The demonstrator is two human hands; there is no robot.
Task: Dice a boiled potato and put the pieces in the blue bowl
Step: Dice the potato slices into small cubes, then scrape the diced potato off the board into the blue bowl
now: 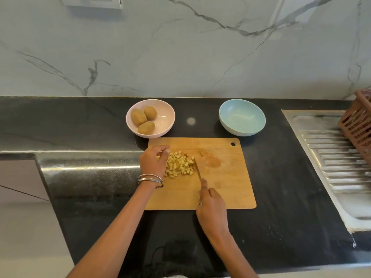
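A heap of small yellow potato dice [179, 165] lies on the wooden cutting board [226, 185]. My left hand [153, 162] curls against the heap's left side, fingertips touching the pieces. My right hand [211, 205] grips a knife [197, 169] whose blade rests along the heap's right edge. One stray piece [201, 152] lies apart on the board. The blue bowl [242, 120] stands behind the board to the right with nothing visible in it.
A pink bowl [164, 125] behind the board's left corner holds three whole potatoes [144, 119]. A steel sink drainboard [333, 157] runs along the right, with a brown plastic basket [359, 123] on it. The black counter's front edge is near me.
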